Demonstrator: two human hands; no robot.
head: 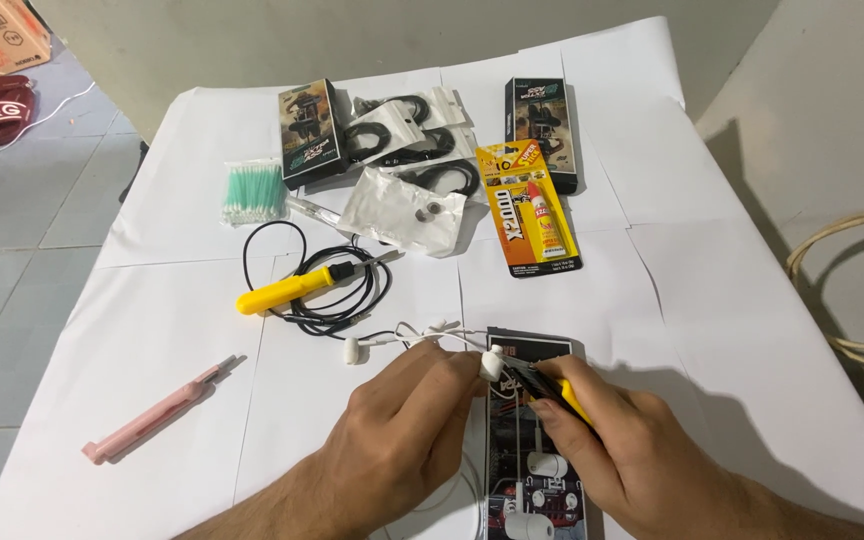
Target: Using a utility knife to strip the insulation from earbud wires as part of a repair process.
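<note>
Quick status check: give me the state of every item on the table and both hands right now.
Left hand: pinching a white earbud.
Right hand: gripping a yellow-handled tool, tip at the earbud.
Second earbud: lying loose on its cable.
Soldering iron: lying idle, cord coiled.
Glue pack: sealed, flat.
Cotton swabs: bundled, unused.
Pink tool: lying untouched.
Clear bag: crumpled, small parts inside.

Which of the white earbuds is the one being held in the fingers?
The white earbud pinched by the left hand, touching the right hand's tool. The other earbud lies free on the paper, farther left.
</note>
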